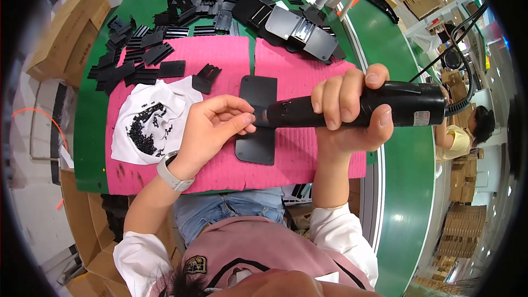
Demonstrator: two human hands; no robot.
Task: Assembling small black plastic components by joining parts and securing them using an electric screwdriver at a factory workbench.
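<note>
My right hand (352, 111) grips a black electric screwdriver (363, 111), held level with its tip pointing left. My left hand (214, 126) pinches its fingertips at the screwdriver's tip (257, 120), apparently on a small screw too tiny to see. Under both lies a flat black plastic plate (257, 92) on a pink mat (308, 77). To the left, a white cloth (132, 146) carries a heap of small black screws (144, 129).
Several black plastic parts (137, 58) are piled at the back left of the green table (88, 132). A grey and black fixture (300, 30) stands behind the mat. Cardboard boxes (71, 33) sit at the left. Another person (467, 132) is at the right.
</note>
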